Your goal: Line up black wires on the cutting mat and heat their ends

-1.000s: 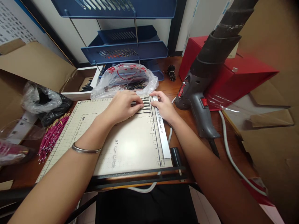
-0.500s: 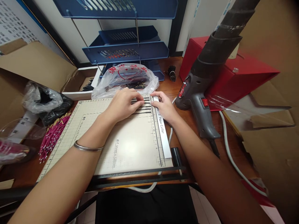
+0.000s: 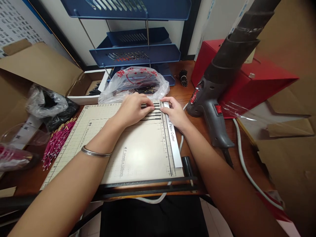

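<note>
A cream paper cutter board (image 3: 140, 148) with printed size lines lies in front of me. Several thin black strips (image 3: 154, 118) rest side by side near its far right part. My left hand (image 3: 135, 110) is over them, thumb and fingers pinched on one of the black strips. My right hand (image 3: 174, 113) is at the cutter's white edge strip (image 3: 174, 144), thumb and forefinger apart around its far end, near the strips' ends. Whether it touches a black strip is too small to tell.
A plastic bag (image 3: 111, 90) with black pieces lies beyond the board. A heat gun (image 3: 209, 108) and a red box (image 3: 261, 79) stand right. Magenta pieces (image 3: 59, 141), a black bag (image 3: 56, 113) and an open carton are left. Blue shelves (image 3: 135, 54) rise behind.
The whole view has shifted slightly, so things appear a little further right. Both hands stay in nearly the same place on the board.
</note>
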`<state>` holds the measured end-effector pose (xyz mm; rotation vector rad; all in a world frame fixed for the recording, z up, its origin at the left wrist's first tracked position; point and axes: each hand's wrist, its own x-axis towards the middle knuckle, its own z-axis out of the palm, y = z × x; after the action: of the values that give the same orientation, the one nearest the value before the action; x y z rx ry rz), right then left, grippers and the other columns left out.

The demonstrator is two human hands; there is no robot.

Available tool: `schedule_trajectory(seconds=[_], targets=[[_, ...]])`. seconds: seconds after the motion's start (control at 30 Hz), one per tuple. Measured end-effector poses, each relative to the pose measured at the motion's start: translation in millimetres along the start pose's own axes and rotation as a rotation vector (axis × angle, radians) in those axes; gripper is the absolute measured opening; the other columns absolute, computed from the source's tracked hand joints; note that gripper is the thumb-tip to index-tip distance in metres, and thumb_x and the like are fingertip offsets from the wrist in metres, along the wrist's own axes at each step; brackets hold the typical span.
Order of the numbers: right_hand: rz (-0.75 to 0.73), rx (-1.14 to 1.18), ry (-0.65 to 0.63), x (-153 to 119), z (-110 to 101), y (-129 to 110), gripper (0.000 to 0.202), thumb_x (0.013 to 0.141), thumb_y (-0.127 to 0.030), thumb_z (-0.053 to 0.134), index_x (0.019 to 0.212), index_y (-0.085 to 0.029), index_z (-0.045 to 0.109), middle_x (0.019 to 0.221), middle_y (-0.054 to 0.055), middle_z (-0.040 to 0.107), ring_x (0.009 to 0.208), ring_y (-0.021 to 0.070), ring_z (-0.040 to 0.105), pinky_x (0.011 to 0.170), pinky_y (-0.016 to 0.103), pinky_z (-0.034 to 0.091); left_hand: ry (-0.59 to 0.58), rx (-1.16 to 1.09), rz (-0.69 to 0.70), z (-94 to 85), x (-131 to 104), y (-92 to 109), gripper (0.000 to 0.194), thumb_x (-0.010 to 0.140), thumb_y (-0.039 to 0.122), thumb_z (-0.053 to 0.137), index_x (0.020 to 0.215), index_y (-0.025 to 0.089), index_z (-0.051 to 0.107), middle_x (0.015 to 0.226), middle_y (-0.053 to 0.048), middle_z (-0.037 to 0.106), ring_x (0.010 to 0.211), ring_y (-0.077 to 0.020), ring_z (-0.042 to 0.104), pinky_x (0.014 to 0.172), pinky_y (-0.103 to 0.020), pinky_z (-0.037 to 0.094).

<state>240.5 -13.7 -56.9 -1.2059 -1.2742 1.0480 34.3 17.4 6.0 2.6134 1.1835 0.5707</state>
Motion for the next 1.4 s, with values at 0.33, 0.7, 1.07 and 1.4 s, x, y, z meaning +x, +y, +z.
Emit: schedule_trajectory(seconds=[0.33, 0.7, 1.07, 1.4], targets=[[-0.02, 0.017, -0.004, 1.0, -0.8, 1.9, 0.035, 0.075, -0.027, 0.072, 0.109, -0.024, 0.066, 0.126, 0.008, 0.073, 0.131, 0.0299, 0.065, 0.126, 0.052, 0.043, -0.001, -0.004, 0.015, 1.8, 0.3, -1.8, 0.022, 0.1, 0.035, 0.071, 0.098, 0.021, 0.088, 0.098, -0.008, 0.082, 0.095, -0.027, 0.069, 0.092, -0.041, 0.047], [-0.017, 0.005, -0.007, 0.7, -1.0, -0.7, 0.035, 0.075, -0.026, 0.072, 0.109, -0.025, 0.066, 0.124, 0.007, 0.074, 0.131, 0.0302, 0.065, 0.125, 0.053, 0.046, -0.014, 0.016, 0.023, -0.2, 0.7, -0.9, 0.022, 0.101, 0.033, 0.07, 0.099, 0.021, 0.088, 0.099, -0.008, 0.082, 0.095, -0.0269, 0.069, 0.091, -0.041, 0.047], [0.031, 0.02, -0.004, -1.1, 1.5, -2.6, 0.042, 0.072, -0.03, 0.068, 0.114, -0.023, 0.063, 0.131, 0.012, 0.07, 0.138, 0.0339, 0.062, 0.13, 0.058, 0.041, -0.012, 0.065, -0.009, -1.1, -0.3, 5.3, 0.023, 0.102, 0.035, 0.07, 0.098, 0.023, 0.089, 0.1, -0.008, 0.083, 0.096, -0.0271, 0.068, 0.09, -0.042, 0.044], [0.031, 0.019, -0.001, -0.5, 1.9, -1.4, 0.042, 0.072, -0.031, 0.068, 0.113, -0.024, 0.062, 0.129, 0.01, 0.07, 0.133, 0.0324, 0.063, 0.129, 0.057, 0.042, -0.023, 0.059, -0.003, -1.7, -0.6, 4.2, 0.025, 0.102, 0.035, 0.068, 0.099, 0.022, 0.089, 0.099, -0.008, 0.082, 0.096, -0.027, 0.069, 0.091, -0.042, 0.045]])
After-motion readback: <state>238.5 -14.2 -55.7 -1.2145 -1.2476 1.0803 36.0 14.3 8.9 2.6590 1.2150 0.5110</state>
